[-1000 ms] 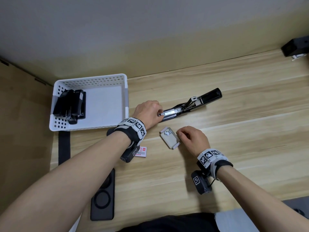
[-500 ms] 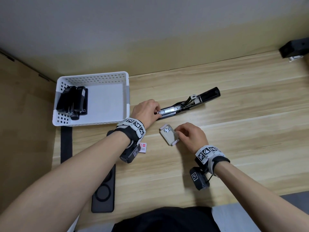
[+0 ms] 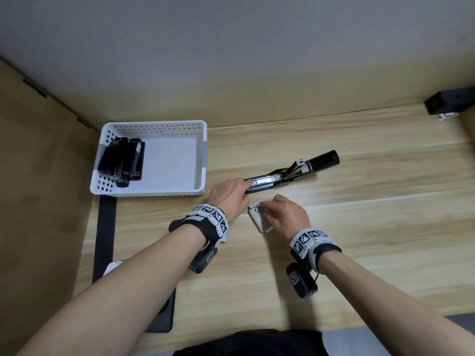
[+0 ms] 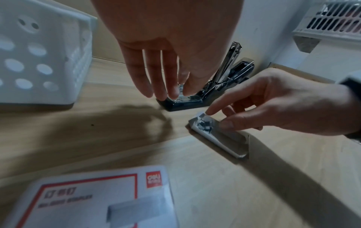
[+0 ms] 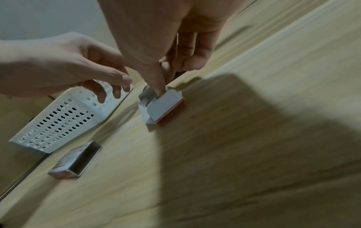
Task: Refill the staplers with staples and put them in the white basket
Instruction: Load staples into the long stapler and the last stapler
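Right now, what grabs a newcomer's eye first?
The opened black stapler lying mid-desk, its near end steadied by the left hand. Just in front, the right hand picks at staples in a small open tray. Far left, the white basket holds black staplers.

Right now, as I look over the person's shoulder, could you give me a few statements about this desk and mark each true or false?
1. The stapler on the desk lies opened out. True.
2. The white basket is empty. False: black staplers lie at its left end.
3. The right hand reaches into the small staple tray. True.
4. The left hand rests inside the basket. False: its fingertips touch the open stapler's near end.
5. The printed staple box sleeve stands upright. False: it lies flat.
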Available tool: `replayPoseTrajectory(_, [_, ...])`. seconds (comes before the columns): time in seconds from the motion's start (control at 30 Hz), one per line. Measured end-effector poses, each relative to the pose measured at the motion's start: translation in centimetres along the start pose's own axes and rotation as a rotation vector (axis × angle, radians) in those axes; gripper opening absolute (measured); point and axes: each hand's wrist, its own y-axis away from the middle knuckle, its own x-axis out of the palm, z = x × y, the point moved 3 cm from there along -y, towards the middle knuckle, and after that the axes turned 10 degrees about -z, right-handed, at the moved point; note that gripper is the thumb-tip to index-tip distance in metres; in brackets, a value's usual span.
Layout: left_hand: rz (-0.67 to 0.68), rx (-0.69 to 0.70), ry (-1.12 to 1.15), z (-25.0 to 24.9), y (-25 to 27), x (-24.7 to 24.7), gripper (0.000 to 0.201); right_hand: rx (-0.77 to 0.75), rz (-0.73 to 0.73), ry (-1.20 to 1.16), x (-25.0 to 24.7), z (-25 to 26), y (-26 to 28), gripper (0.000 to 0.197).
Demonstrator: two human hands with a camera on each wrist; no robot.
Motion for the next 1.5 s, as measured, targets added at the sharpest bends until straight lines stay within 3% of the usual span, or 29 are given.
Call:
replayPoseTrajectory(0.4, [0.101,0.01,-0.032,0.3,-1.5,0.2,0.036,0.065,0.03,-0.006,0.2,-0.5,-0.2,0.026])
replayPoseTrajectory(0.57, [0.103,0.027,-0.023,0.6,-1.8,0.2,0.037,0.093,0.031,-0.031,0.6,-0.7,-0.5,0.018])
replayPoseTrajectory(0.83, [-0.005,0.032,0.103,1.4,-0.6,-0.4,0.034,0.112,0.022,-0.085,0.9,-1.1,-0.7,0.005])
replayPoseTrajectory(1.03, [-0.121,-0.109,0.258,1.8,3.0,-0.3,0.029,0.119,0.009,-0.124,0.2,-1.6,0.0,0.007])
replayPoseTrajectory(1.2, [-0.075,-0.23,0.341,1.1,5.7,0.4,0.029,0.166,-0.022,-0.15,-2.8,-1.7,1.2,0.013])
replayPoseTrajectory(1.37, [-0.053,-0.243,0.366,-0.9,4.5,-0.2,0.03,0.282,-0.134,-0.155,-6.4,-3.7,1.0,0.012])
replayPoseTrajectory(1.5, [-0.015,-0.296,0.361,-1.5,2.4,-0.5,0.04,0.396,-0.1,-0.084,-8.4,-6.2,0.1,0.021])
